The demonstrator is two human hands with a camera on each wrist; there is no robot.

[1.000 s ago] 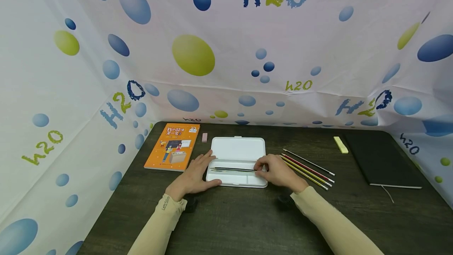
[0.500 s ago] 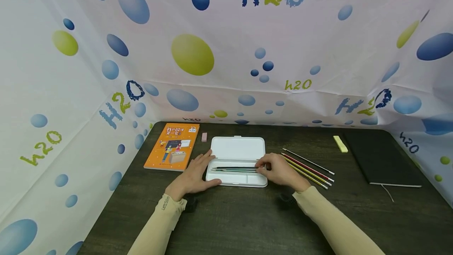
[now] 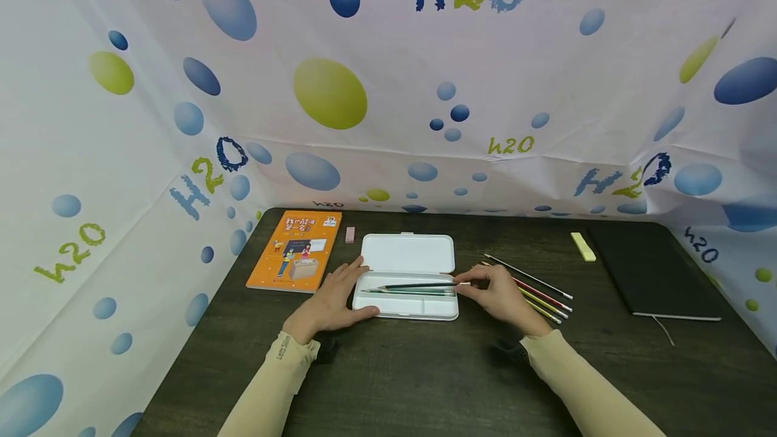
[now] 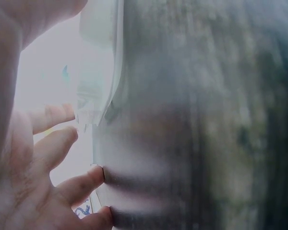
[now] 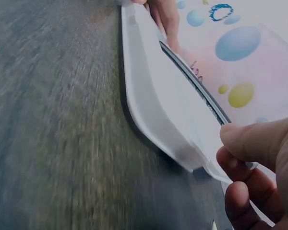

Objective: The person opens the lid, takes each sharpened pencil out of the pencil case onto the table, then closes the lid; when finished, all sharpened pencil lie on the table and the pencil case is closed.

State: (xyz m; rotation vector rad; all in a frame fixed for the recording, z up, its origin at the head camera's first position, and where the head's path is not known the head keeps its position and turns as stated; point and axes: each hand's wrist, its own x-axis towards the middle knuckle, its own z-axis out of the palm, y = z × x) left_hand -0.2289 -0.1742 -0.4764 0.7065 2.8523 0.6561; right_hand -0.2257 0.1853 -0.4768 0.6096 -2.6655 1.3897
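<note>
An open white pencil case point(image 3: 407, 253) lies on the dark table, its lid folded back. My left hand point(image 3: 332, 301) rests against the case's left end with fingers spread; in the left wrist view its fingers point(image 4: 79, 187) look extended. With thumb and fingertips, my right hand point(image 3: 499, 293) pinches one end of a dark pencil point(image 3: 419, 285) at the case's right edge. The right wrist view shows this dark pencil point(image 5: 197, 88) slanting over the case from the thumb. Beneath it, greenish pencils point(image 3: 407, 293) lie inside the case; their exact number is unclear.
Several pencils point(image 3: 540, 295) in red, yellow and silver lie right of the case, partly behind my right hand. An orange book point(image 3: 296, 251) and a pink eraser point(image 3: 350, 235) are at left. A yellow object point(image 3: 583, 247) and a black notebook point(image 3: 655, 272) are at right.
My right hand has moved to the right, drawing the dark pencil along so its held end passes the case's edge. The left hand has stayed in place.
</note>
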